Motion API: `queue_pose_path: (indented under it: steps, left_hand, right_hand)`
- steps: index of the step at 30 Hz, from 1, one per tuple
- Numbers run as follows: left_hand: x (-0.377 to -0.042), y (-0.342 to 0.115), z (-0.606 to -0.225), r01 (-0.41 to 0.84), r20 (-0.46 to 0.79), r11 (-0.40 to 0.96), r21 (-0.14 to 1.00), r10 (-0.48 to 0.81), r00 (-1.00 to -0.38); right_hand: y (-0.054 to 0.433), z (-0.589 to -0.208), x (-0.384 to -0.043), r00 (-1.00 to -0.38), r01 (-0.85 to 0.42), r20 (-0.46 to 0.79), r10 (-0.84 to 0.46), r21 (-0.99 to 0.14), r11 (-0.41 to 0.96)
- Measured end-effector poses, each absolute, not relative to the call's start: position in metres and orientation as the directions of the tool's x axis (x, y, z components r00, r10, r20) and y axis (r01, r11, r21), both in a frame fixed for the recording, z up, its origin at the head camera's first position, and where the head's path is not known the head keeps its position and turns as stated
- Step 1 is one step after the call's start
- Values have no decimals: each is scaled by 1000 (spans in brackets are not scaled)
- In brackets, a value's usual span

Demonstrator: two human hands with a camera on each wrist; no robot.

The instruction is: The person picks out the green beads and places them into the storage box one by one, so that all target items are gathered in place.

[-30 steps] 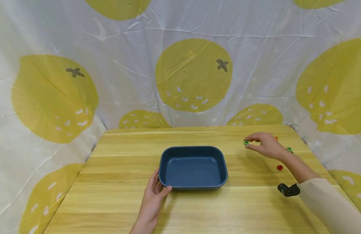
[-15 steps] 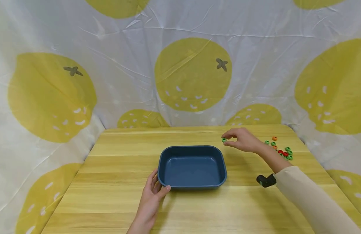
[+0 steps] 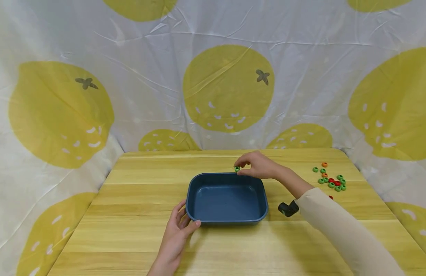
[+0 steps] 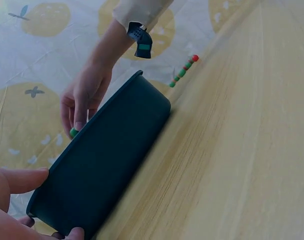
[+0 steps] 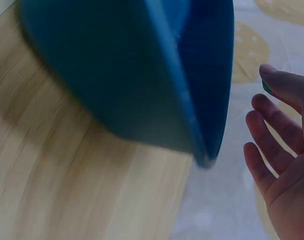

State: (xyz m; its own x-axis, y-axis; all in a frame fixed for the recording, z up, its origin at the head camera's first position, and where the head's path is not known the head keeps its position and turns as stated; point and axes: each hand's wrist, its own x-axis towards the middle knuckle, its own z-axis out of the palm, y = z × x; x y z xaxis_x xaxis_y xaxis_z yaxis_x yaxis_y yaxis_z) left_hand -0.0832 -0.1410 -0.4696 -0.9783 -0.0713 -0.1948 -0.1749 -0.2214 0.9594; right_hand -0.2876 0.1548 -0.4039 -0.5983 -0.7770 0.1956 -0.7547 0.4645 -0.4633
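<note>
Green bead (image 3: 237, 169) is pinched in your right grip (image 3: 258, 165), by the far rim of the blue container (image 3: 230, 221); the right wrist view shows just a sliver. Your left grip (image 3: 176, 235) holds the container's near left corner. Head view spreads loose beads (image 3: 337, 183) at right on the tabletop (image 3: 130, 237); left wrist view lines them up.

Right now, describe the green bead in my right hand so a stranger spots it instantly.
Find the dark blue tray on the wooden table. In the head view, near its far rim, the right hand pinches a small green bead. The other visible beads lie on the table; this one alone is held.
</note>
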Motion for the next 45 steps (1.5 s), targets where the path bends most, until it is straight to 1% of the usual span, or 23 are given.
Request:
queue_pose_path:
  steps: [15, 19, 25, 28, 32, 39, 45]
  left_hand:
    - [-84, -147, -468, -176, -190, -215, 961, -48, -981]
    - [-84, -146, -467, -188, -200, -195, 963, -45, -979]
    - [-84, -146, -466, -194, -206, -183, 964, -52, -977]
    - [-84, -145, -466, -197, -208, -174, 965, -52, -977]
    - [-84, -143, -467, -192, -202, -162, 968, -49, -978]
    - [-83, -141, -469, -188, -199, -161, 969, -58, -978]
    - [-83, -141, -468, -178, -190, -162, 971, -63, -980]
  right_hand:
    - [83, -397, -291, -460, -822, 179, -870, -457, 341]
    - [70, -399, -294, -434, -823, 162, -886, -472, 317]
    - [54, -401, -297, -411, -827, 154, -898, -478, 297]
    - [50, -400, -298, -406, -831, 148, -902, -471, 296]
    - [52, -398, -296, -418, -824, 137, -898, -473, 312]
    - [74, -396, -293, -439, -820, 124, -890, -461, 340]
    - [96, -391, -290, -477, -806, 127, -870, -458, 375]
